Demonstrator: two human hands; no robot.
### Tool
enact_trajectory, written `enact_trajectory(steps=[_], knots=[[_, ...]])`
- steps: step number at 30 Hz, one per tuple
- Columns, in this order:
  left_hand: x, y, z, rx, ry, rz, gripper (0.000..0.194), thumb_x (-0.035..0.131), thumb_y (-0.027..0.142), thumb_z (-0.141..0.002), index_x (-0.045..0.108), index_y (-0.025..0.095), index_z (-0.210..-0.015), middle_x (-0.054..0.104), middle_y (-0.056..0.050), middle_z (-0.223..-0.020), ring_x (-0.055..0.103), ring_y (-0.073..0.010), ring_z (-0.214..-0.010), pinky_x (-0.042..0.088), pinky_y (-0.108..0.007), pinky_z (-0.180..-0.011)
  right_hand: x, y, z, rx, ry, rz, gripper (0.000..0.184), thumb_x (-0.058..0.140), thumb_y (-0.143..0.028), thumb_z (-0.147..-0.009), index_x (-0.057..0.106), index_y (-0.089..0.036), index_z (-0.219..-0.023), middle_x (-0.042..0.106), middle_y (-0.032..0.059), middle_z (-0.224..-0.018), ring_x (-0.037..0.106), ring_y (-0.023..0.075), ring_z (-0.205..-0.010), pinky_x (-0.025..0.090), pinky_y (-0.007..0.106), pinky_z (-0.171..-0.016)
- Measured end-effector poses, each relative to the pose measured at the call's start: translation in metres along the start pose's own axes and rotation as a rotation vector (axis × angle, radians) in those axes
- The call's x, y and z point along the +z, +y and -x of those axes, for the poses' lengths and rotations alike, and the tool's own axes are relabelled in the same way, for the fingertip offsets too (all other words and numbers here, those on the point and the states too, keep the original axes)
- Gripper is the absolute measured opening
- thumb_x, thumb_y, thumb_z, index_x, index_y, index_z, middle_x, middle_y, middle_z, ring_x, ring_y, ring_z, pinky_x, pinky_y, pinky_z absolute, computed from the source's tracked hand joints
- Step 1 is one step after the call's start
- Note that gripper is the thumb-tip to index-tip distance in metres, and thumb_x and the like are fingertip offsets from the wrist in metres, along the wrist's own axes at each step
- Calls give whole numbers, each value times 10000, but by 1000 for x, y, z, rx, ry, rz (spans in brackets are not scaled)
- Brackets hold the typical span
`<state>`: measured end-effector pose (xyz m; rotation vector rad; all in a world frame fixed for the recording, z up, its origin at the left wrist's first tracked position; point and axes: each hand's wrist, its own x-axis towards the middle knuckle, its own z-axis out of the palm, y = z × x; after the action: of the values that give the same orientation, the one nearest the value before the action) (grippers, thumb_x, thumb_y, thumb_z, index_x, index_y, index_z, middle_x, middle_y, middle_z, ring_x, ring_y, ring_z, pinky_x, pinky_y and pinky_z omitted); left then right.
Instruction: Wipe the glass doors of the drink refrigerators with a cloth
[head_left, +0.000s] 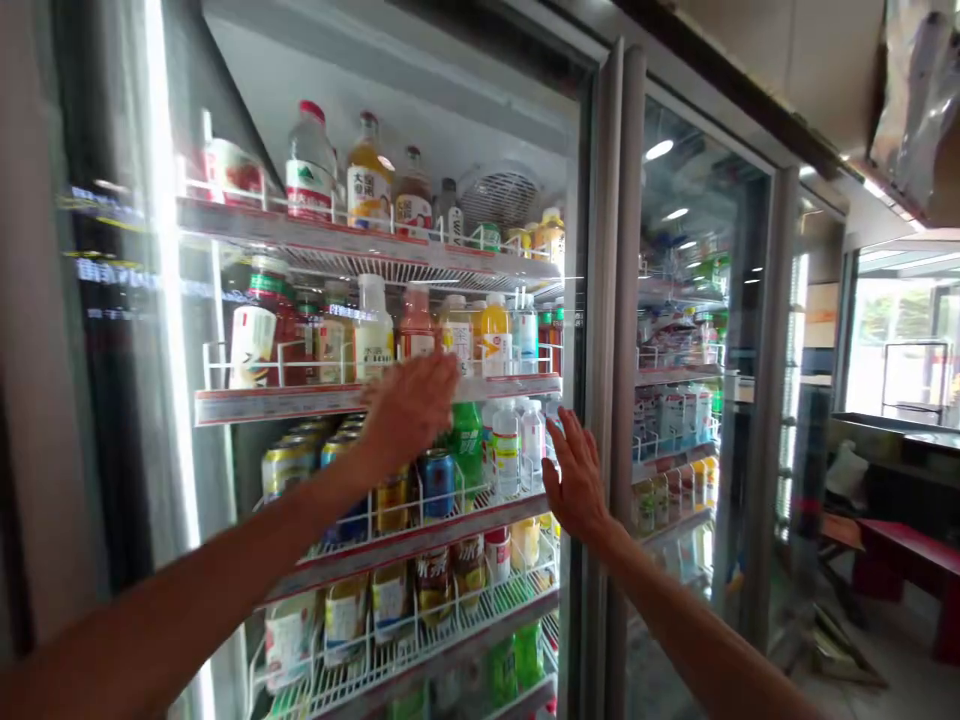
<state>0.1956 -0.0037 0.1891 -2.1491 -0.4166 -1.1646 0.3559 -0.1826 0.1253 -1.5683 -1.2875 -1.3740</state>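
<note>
My left hand (416, 395) is stretched out in front of the glass door (525, 120) of a drinks fridge, slightly blurred, its fingers extended and nothing seen in it. Behind it stand a pink drink bottle (416, 312) and a pale yellow bottle (373, 330) on the second shelf. My right hand (576, 475) is raised with fingers spread near the right side of that door, beside the grey door frame (616, 300). Whether either hand touches the glass cannot be made out. Clear bottles (506, 450) and a green bottle (466, 440) show between the two hands.
Shelves hold several bottles and cans (289, 465) behind white wire rails. A second fridge door (697, 200) stands to the right, with stocked shelves behind it. Farther right are a red table (911, 540) and a bright window (900, 320).
</note>
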Motion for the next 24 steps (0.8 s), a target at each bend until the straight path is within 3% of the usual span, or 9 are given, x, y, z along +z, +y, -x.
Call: enact_trajectory(steps=[3,5,9,11,15,17,21,22,24], knots=[[0,-16,51,557,13,101,443,383,243,-840,447,204,-1277,498,-17,-1314,412,-130,-1243,334,-299,-1048,5,-26,-10,-61,-9,-22,611,349,-187,-875,94,-268,-1425,217,73,-1482,171,228,-1372,261,490,-1076],[-9,-47,69,711,50,106,498,427,232,-830,381,218,-1325,468,-23,-1340,380,-146,-1270,313,-314,-1070,9,-39,-17,-92,-13,-27,608,356,-183,-873,111,-266,-1423,225,74,-1480,170,227,-1373,251,494,-1080],[-49,-132,56,206,229,-39,623,411,249,-850,148,226,-1415,284,-51,-1448,205,-246,-1351,241,-472,-1099,16,-56,-32,-52,29,-48,577,363,-176,-874,167,-259,-1409,222,81,-1480,178,227,-1371,245,499,-1081],[-58,-149,62,73,284,-63,664,411,242,-845,86,222,-1423,226,-51,-1470,167,-270,-1359,237,-492,-1099,19,-64,-37,-32,53,-65,565,366,-170,-872,189,-252,-1402,224,86,-1478,178,226,-1371,246,497,-1081],[-49,-139,108,534,162,-37,586,442,210,-826,260,222,-1384,418,-21,-1379,301,-184,-1317,291,-355,-1088,27,-81,-36,-100,15,-75,561,373,-156,-863,213,-239,-1394,221,90,-1479,161,234,-1375,234,509,-1082],[-51,-146,116,638,118,-32,550,436,216,-838,290,212,-1368,449,-19,-1357,327,-165,-1302,291,-334,-1085,30,-85,-34,-131,-3,-74,559,375,-157,-861,220,-238,-1392,224,89,-1479,160,236,-1375,234,516,-1079],[-68,-167,95,172,277,-149,577,418,192,-855,207,138,-1389,379,-111,-1396,266,-247,-1330,259,-468,-1080,35,-82,-31,-70,36,-69,558,378,-168,-864,222,-246,-1394,221,84,-1481,181,231,-1370,247,512,-1072],[-67,-163,91,129,284,-157,568,424,198,-853,227,111,-1379,364,-130,-1402,248,-264,-1335,257,-474,-1079,36,-80,-30,-57,46,-63,559,377,-171,-864,221,-246,-1396,221,83,-1481,187,230,-1369,250,511,-1071],[-57,-143,87,300,239,-119,514,432,200,-847,316,112,-1340,399,-104,-1385,273,-245,-1326,269,-417,-1084,39,-77,-27,-66,40,-43,558,378,-176,-863,229,-245,-1395,233,81,-1478,198,230,-1366,251,505,-1072]])
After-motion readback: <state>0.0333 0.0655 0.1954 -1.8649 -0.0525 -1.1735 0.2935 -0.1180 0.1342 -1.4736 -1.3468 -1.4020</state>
